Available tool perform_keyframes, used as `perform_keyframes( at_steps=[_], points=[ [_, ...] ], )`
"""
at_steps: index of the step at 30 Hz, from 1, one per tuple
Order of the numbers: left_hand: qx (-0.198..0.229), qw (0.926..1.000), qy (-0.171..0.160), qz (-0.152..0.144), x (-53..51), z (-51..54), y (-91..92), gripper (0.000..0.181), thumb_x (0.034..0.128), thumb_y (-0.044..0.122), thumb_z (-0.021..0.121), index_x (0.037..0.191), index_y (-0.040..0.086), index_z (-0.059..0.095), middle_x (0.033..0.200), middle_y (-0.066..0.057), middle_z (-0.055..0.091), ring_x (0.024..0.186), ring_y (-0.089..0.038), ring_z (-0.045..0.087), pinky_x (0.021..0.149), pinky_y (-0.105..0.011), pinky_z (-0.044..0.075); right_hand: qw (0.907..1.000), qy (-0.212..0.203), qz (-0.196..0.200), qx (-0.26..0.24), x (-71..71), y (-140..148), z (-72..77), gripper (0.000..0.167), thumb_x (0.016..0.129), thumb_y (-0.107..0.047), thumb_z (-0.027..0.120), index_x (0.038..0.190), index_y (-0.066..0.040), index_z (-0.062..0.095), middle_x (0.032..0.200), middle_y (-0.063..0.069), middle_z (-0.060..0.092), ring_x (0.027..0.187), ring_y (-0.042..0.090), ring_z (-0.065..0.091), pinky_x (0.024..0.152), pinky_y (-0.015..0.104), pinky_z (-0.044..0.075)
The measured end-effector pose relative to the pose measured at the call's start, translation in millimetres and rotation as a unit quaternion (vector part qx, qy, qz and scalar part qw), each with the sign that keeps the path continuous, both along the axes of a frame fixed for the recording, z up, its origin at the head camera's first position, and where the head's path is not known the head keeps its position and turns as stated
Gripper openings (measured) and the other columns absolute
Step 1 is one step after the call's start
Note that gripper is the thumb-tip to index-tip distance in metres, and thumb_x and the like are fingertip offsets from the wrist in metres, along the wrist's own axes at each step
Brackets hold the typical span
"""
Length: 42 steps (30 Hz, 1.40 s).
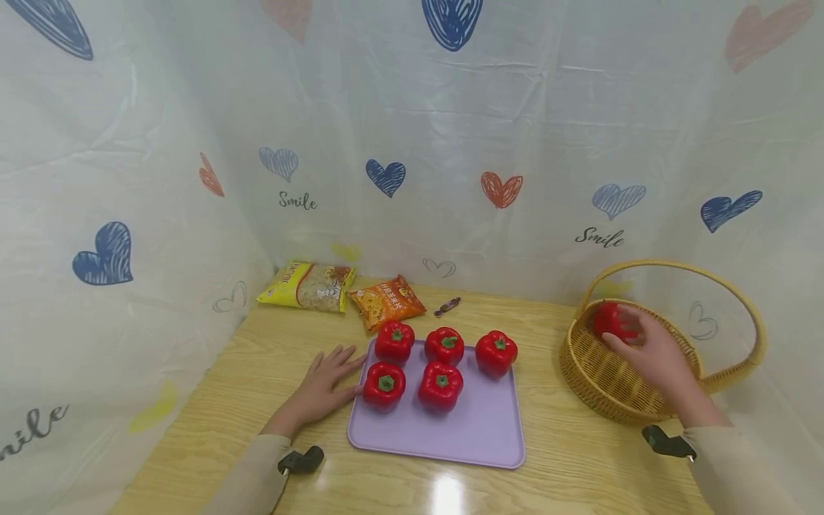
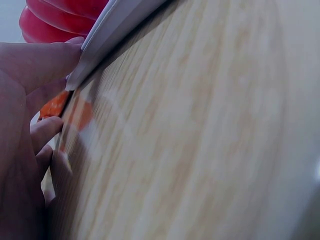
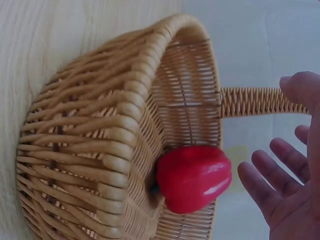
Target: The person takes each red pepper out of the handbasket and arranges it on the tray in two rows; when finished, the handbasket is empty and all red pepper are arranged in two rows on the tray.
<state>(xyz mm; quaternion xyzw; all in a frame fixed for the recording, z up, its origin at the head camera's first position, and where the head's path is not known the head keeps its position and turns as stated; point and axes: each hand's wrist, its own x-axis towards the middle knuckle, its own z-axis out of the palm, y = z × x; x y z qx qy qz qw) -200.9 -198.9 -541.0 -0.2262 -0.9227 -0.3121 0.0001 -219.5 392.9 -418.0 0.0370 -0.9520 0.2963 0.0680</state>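
Observation:
Several red bell peppers (image 1: 440, 387) stand on a lilac tray (image 1: 476, 436), stems up. At the tray's left edge my left hand (image 1: 325, 386) lies with fingers spread on the table; in the left wrist view its thumb touches the tray's rim (image 2: 107, 32). One more red bell pepper (image 3: 192, 179) is inside a wicker basket (image 3: 75, 150) at the right. Over the basket is my right hand (image 1: 653, 350), fingers extended. In the right wrist view a gap shows between those fingers (image 3: 270, 175) and the pepper, and nothing is held.
Behind the tray lie a yellow snack bag (image 1: 309, 286), an orange snack bag (image 1: 388, 302) and a small purple wrapped candy (image 1: 447, 307). The basket's tall handle (image 1: 740, 286) arches up beside the right hand. A heart-printed curtain (image 1: 438, 236) hangs along the back and sides of the wooden table (image 1: 547, 458).

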Motion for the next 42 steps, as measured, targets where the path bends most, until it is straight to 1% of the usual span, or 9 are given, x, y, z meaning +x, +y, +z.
perform_keyframes(
  at_steps=[5, 8, 10, 17, 23, 27, 34, 38, 42],
  points=[
    [-0.002, 1.0000, -0.007, 0.004, -0.2, -0.4, -0.4, 0.062, 0.0971, 0.046, 0.065, 0.152, 0.019, 0.051, 0.161, -0.016, 0.038, 0.152, -0.043, 0.020, 0.121, -0.065, 0.002, 0.9997, -0.017, -0.015, 0.000, -8.3, 6.1, 0.2, 0.078, 0.098, -0.044, 0.066, 0.154, 0.001, 0.035, 0.132, 0.031, 0.052, 0.116, 0.052, 0.054, 0.091, 0.066, 0.051],
    [-0.003, 0.9999, -0.012, 0.006, -0.6, -0.6, -0.3, 0.063, 0.0965, 0.047, 0.065, 0.152, 0.021, 0.051, 0.161, -0.015, 0.037, 0.153, -0.042, 0.019, 0.122, -0.063, 0.000, 0.9993, -0.030, -0.022, -0.008, -12.4, 10.0, 0.0, 0.081, 0.099, -0.046, 0.064, 0.156, 0.000, 0.031, 0.136, 0.032, 0.049, 0.119, 0.054, 0.051, 0.091, 0.067, 0.051],
    [-0.004, 0.9999, -0.012, 0.006, -0.8, -0.5, -0.1, 0.063, 0.0965, 0.046, 0.065, 0.152, 0.020, 0.051, 0.161, -0.015, 0.037, 0.153, -0.042, 0.019, 0.122, -0.063, 0.000, 0.9989, -0.038, -0.025, -0.012, -14.6, 12.2, 0.2, 0.083, 0.099, -0.047, 0.063, 0.157, 0.001, 0.029, 0.138, 0.033, 0.047, 0.122, 0.054, 0.048, 0.091, 0.067, 0.050],
    [-0.001, 1.0000, -0.003, 0.003, -0.7, -1.4, 0.6, 0.061, 0.0977, 0.045, 0.064, 0.152, 0.019, 0.051, 0.161, -0.016, 0.038, 0.152, -0.044, 0.020, 0.121, -0.065, 0.001, 0.9973, -0.063, -0.035, -0.012, -23.9, 21.0, -0.3, 0.091, 0.099, -0.050, 0.061, 0.156, 0.009, 0.021, 0.143, 0.039, 0.039, 0.126, 0.058, 0.040, 0.092, 0.071, 0.047],
    [0.000, 1.0000, -0.001, 0.001, -0.5, -1.0, 1.4, 0.061, 0.0979, 0.045, 0.064, 0.152, 0.019, 0.051, 0.160, -0.016, 0.038, 0.152, -0.044, 0.020, 0.121, -0.066, 0.001, 0.9948, -0.086, -0.051, -0.019, -29.1, 27.8, -3.6, 0.097, 0.099, -0.054, 0.059, 0.157, 0.009, 0.015, 0.147, 0.042, 0.032, 0.129, 0.061, 0.035, 0.096, 0.075, 0.041],
    [0.001, 1.0000, -0.002, 0.002, 0.6, 0.7, 1.3, 0.061, 0.0982, 0.045, 0.064, 0.152, 0.019, 0.051, 0.160, -0.017, 0.039, 0.152, -0.045, 0.020, 0.120, -0.067, 0.001, 0.9936, -0.093, -0.060, -0.020, -31.9, 30.9, -6.0, 0.100, 0.098, -0.056, 0.059, 0.157, 0.009, 0.013, 0.148, 0.044, 0.029, 0.131, 0.062, 0.031, 0.099, 0.078, 0.035],
    [0.001, 1.0000, -0.002, 0.000, 0.7, 1.7, 0.5, 0.061, 0.0982, 0.045, 0.064, 0.152, 0.019, 0.051, 0.160, -0.017, 0.039, 0.151, -0.045, 0.021, 0.120, -0.067, 0.002, 0.9955, -0.084, -0.044, -0.007, -40.1, 34.8, -16.0, 0.093, 0.099, -0.048, 0.063, 0.155, 0.012, 0.019, 0.146, 0.044, 0.032, 0.128, 0.062, 0.036, 0.099, 0.077, 0.036],
    [0.002, 1.0000, -0.003, -0.002, 0.4, 1.6, 0.6, 0.061, 0.0982, 0.045, 0.064, 0.152, 0.019, 0.051, 0.160, -0.017, 0.039, 0.151, -0.045, 0.021, 0.120, -0.067, 0.002, 0.9959, -0.083, -0.035, -0.005, -45.0, 37.1, -20.8, 0.092, 0.099, -0.045, 0.063, 0.155, 0.012, 0.018, 0.147, 0.046, 0.031, 0.129, 0.064, 0.035, 0.100, 0.077, 0.035],
    [-0.002, 1.0000, -0.007, 0.000, 0.7, 1.9, 0.2, 0.062, 0.0980, 0.046, 0.063, 0.152, 0.019, 0.050, 0.160, -0.017, 0.038, 0.152, -0.044, 0.020, 0.121, -0.066, 0.001, 0.9950, -0.093, -0.034, 0.002, -48.5, 39.4, -24.1, 0.093, 0.099, -0.046, 0.063, 0.155, 0.012, 0.016, 0.146, 0.047, 0.031, 0.130, 0.065, 0.034, 0.101, 0.077, 0.034]
  ],
)
